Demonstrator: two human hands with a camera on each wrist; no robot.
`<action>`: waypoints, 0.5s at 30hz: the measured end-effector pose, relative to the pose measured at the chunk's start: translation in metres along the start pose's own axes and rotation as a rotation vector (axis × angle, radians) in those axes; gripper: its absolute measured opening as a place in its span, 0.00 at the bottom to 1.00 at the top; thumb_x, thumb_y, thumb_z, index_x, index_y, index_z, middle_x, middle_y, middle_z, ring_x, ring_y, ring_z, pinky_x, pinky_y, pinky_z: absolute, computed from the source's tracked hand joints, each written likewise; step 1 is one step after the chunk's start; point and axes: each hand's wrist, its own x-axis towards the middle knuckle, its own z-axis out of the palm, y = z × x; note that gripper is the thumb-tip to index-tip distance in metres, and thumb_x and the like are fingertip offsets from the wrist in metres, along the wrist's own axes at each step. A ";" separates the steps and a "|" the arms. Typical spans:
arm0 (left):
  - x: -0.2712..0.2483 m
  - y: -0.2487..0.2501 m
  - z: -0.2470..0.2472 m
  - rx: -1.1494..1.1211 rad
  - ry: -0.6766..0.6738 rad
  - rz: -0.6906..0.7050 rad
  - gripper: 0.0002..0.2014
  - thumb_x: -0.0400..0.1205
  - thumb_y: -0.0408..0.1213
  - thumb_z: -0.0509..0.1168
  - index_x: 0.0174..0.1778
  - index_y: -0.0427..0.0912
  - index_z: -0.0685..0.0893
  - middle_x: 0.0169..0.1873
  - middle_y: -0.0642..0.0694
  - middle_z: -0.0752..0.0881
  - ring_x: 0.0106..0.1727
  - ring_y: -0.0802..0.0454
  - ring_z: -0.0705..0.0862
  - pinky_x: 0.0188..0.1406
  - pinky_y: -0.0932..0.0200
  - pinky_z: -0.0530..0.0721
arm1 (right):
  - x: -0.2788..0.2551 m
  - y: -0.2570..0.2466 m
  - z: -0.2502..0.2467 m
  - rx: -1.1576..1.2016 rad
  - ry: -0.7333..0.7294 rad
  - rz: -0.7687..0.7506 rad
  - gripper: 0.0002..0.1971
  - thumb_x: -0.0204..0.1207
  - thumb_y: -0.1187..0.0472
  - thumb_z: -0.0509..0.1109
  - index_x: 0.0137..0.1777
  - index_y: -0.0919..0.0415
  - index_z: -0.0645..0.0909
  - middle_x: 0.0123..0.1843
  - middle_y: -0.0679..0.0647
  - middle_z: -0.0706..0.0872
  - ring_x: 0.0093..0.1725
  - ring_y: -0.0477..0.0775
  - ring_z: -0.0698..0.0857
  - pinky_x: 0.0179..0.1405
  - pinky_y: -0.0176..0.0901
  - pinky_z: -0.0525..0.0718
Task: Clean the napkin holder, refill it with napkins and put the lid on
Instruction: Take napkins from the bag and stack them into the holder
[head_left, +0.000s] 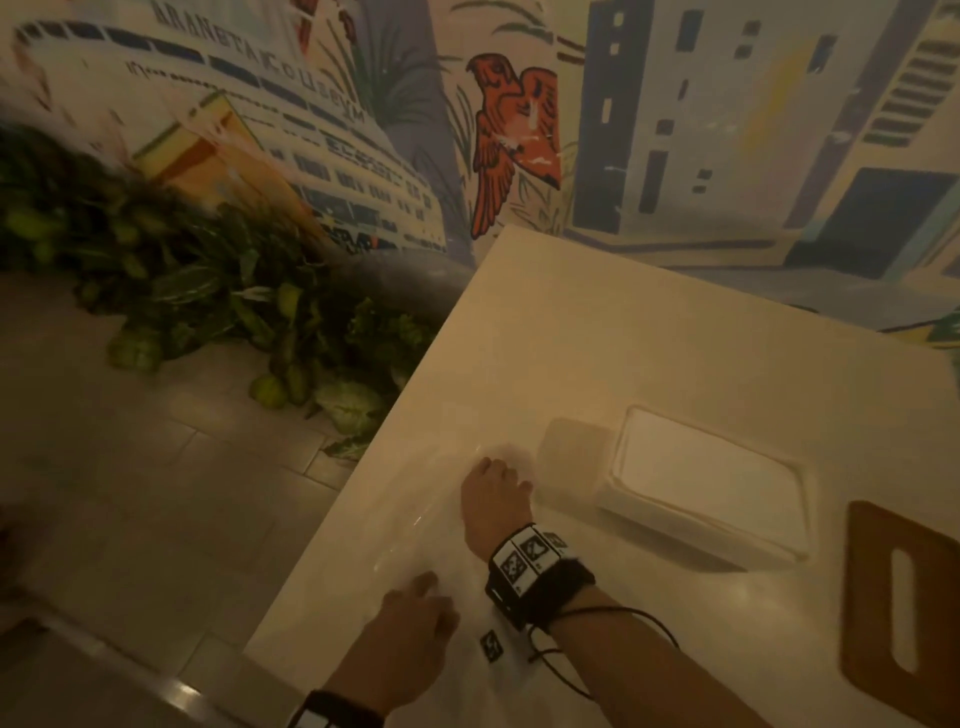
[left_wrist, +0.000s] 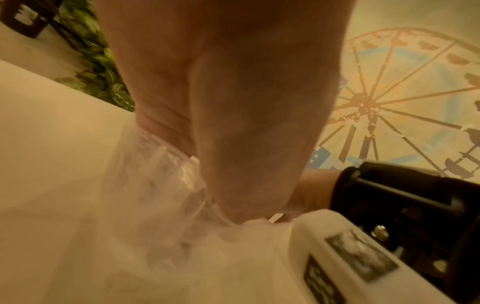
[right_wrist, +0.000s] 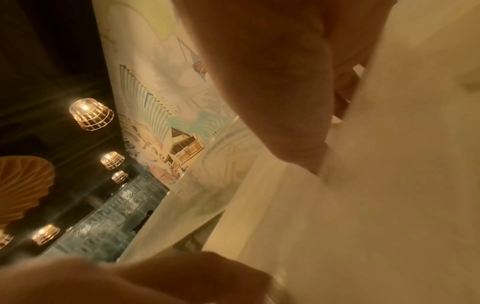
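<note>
Painted murals of buildings and an orange bird (head_left: 511, 140) cover the wall behind a pale worktop (head_left: 649, 353), with leafy plants (head_left: 208, 291) on the tiled floor off at ten o'clock. Near the worktop's left edge lies a clear plastic wrapper (head_left: 415, 530) of napkins, and both hands are on it. The left hand (head_left: 410, 629), at six o'clock, has its fingers curled into the crinkled film; the right hand (head_left: 493, 499) sits just beyond it, fingers bunched on the film's far end. At three o'clock from the right hand the white napkin holder (head_left: 701, 483) stands open-topped on the worktop, apart from both hands. A brown wooden lid (head_left: 898, 592) with a slot lies at the right edge, near the holder.
</note>
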 end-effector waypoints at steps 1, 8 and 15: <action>-0.001 0.000 0.001 0.008 -0.002 -0.003 0.16 0.87 0.48 0.50 0.63 0.54 0.81 0.82 0.49 0.60 0.76 0.42 0.67 0.76 0.47 0.68 | 0.002 -0.001 0.000 0.018 -0.001 0.016 0.31 0.76 0.63 0.67 0.75 0.73 0.62 0.69 0.69 0.74 0.66 0.67 0.77 0.63 0.63 0.77; -0.004 0.002 0.002 0.011 0.013 -0.003 0.18 0.88 0.46 0.51 0.71 0.52 0.78 0.83 0.49 0.58 0.78 0.41 0.64 0.78 0.47 0.65 | 0.016 0.000 -0.013 0.032 -0.058 0.047 0.21 0.78 0.62 0.65 0.69 0.68 0.71 0.68 0.64 0.76 0.67 0.66 0.76 0.67 0.56 0.76; -0.005 0.004 -0.001 0.000 0.018 0.002 0.17 0.88 0.47 0.52 0.69 0.52 0.79 0.82 0.51 0.59 0.77 0.42 0.64 0.77 0.48 0.67 | 0.020 0.008 -0.010 0.170 -0.107 0.051 0.18 0.77 0.61 0.68 0.66 0.63 0.75 0.69 0.64 0.77 0.69 0.65 0.74 0.71 0.55 0.73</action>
